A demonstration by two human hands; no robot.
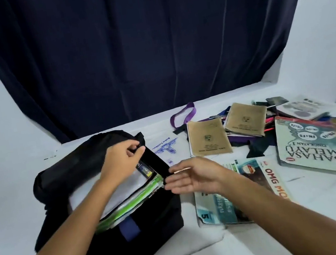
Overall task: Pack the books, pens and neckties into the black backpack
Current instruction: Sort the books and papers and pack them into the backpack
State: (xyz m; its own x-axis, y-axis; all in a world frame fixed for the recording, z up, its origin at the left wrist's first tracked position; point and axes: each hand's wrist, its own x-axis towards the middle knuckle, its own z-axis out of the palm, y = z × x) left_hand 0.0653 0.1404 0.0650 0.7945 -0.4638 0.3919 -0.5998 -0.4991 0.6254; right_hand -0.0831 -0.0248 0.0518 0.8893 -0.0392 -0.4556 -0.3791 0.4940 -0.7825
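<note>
Nearest, at about 7 o'clock, the black backpack (105, 241) lies on the white surface (235, 248) with its mouth open toward 3 o'clock, a stack of books (128, 201) already inside. The left hand (121, 158) pinches the upper edge of the opening, holding the soft flap up. The right hand (194, 176) hovers just beside the opening, fingers loosely spread and holding nothing (a blurred pale streak crosses its thumb; I cannot tell what it is).

At 5 o'clock, under the right forearm, lies the OMG book (258, 181), glossy and probably slippery; best taken by the spine edge. At 3 o'clock sits the thick Bahasa Melayu book (312, 149), likely the heaviest and stiff, so a grip along its long side should serve.

Farther, toward 1 o'clock, a white exercise book (166, 149) and two thin brown books (208, 141) look light and floppy; support them flat. Beyond, pens (271, 121) lie among dark neckties (259, 145) and a purple strap (182, 114), limp things to gather in a bunch.
</note>
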